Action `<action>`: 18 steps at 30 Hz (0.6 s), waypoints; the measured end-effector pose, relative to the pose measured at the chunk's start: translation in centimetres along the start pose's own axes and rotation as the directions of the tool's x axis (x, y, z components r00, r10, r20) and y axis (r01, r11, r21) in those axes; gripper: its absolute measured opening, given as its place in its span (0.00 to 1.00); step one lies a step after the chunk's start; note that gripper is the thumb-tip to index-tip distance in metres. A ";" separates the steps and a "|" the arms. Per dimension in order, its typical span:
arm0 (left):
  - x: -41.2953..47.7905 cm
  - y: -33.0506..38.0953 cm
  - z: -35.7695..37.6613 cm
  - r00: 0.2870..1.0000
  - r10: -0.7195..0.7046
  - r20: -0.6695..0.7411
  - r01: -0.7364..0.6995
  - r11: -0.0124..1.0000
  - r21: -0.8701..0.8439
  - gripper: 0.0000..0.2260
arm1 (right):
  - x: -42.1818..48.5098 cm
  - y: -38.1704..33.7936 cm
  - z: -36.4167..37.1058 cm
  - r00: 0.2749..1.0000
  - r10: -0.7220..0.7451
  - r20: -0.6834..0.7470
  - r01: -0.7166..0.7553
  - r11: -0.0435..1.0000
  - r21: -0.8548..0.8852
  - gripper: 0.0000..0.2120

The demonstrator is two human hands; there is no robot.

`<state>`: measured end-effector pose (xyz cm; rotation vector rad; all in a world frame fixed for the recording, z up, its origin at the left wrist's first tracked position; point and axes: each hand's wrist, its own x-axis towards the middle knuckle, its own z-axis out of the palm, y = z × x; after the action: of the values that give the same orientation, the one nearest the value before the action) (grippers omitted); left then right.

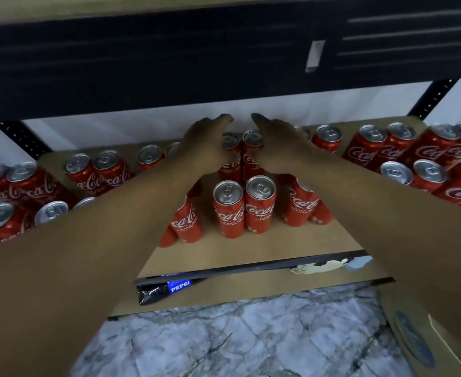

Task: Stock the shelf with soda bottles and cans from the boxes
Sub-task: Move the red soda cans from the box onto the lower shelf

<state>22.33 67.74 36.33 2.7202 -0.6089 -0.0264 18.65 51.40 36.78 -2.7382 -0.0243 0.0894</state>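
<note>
**Both hands flank a pair of cans at the back of the shelf**

The left hand (207,142) and right hand (281,144) reach deep over the brown shelf (264,240), fingers stretched out straight, one hand on each side of two red cans (241,144) standing upright and touching. More red cans (243,205) stand in pairs across the board. On the lower shelf (251,291) a dark bottle (167,289) lies on its side. A cardboard box (419,344) sits at the lower right; its inside is out of sight.
</note>
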 end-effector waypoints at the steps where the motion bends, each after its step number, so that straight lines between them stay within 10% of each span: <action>1: 0.7 -0.1 0.2 1.000 0.000 0.015 0.000 1.000 -0.007 0.35 | 0.6 0.0 0.2 1.000 0.008 0.029 -0.009 1.000 0.016 0.37; 18: 0.6 -1.7 1.4 0.999 0.032 -0.021 -0.033 0.997 -0.063 0.19 | 2.2 1.9 2.0 0.997 -0.080 0.022 0.080 0.997 0.005 0.24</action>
<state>23.42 68.49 34.48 2.6457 -0.6354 -0.0098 20.76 50.51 34.09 -2.7285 -0.1398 0.0973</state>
